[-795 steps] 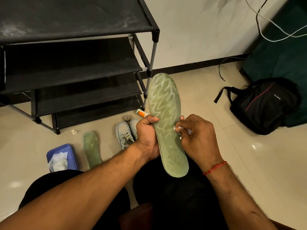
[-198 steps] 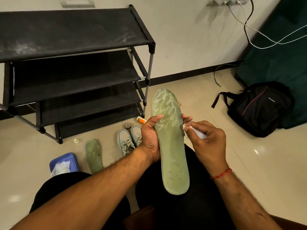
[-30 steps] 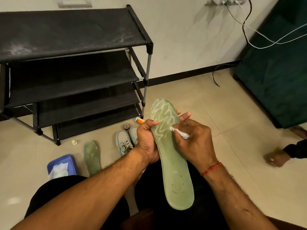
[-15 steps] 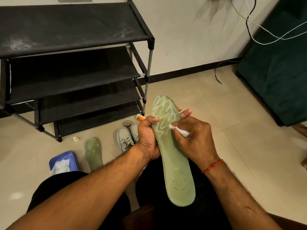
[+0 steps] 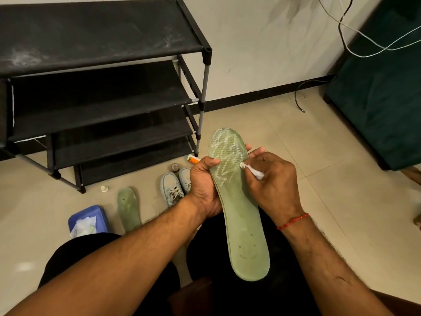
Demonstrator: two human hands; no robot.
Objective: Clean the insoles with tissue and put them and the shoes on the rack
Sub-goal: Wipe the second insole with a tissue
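**Head camera: green insole (image 5: 245,229) wiped with tissue (image 5: 253,171) in front of a black rack (image 5: 102,37)**

Head camera, looking down past my bare forearms to my lap. My left hand (image 5: 205,190) grips the insole along its left edge near the toe end. The thumb is curled over the front face, and my fingertips show past the far edge. The insole is held lengthwise, with the toe pointing away from me and the heel low over my dark trousers. Pale wavy streaks cover its mesh-textured toe half. The heel half is smooth, plain green with a few tiny dark marks.

My right hand (image 5: 273,185) pinches a small twisted wad of white tissue between thumb and fingers. The tip of the tissue touches the right side of the insole, on the streaked part. A red thread bracelet (image 5: 293,221) circles that wrist.

On the tiled floor beyond my knees, a second insole (image 5: 128,208) lies flat. To its right, a pair of pale lace-up shoes (image 5: 172,187) stands side by side, partly hidden behind my left hand. A blue tissue box (image 5: 91,218) with white sheets showing sits just left of the second insole.

The rack stands against the wall at upper left. It has four dark fabric shelves, and the top one is dusty with whitish marks. Near its front right leg lie an orange and white tube (image 5: 193,159) and a small round container (image 5: 175,167). A small white cap (image 5: 104,188) sits by another leg.

At right is a dark green piece of furniture (image 5: 382,99), with cables (image 5: 364,45) hanging across the wall above it.
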